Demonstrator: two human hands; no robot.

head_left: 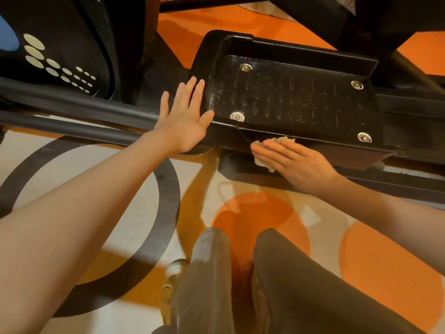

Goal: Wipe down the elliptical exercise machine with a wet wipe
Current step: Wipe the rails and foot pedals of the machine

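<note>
Right hand (293, 162) presses a crumpled wipe (277, 143) flat-fingered against the black pedal's (296, 100) near edge — left hand (185, 121), fingers spread, rests on its left end.

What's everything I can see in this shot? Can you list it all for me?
foot pedal: one, black, dusty, centre right, on the machine
bolts: four, silver, at the pedal's corners
rail: one, dark grey, left of the pedal
housing: one, black with pale dots, top left
wet wipe: one, white, crumpled, against the pedal's near side
floor: orange, cream and grey shapes
left hand: flat against the pedal's left end
right hand: fingers straight, pressing the wipe
legs: two, dark trousers, bottom
</note>
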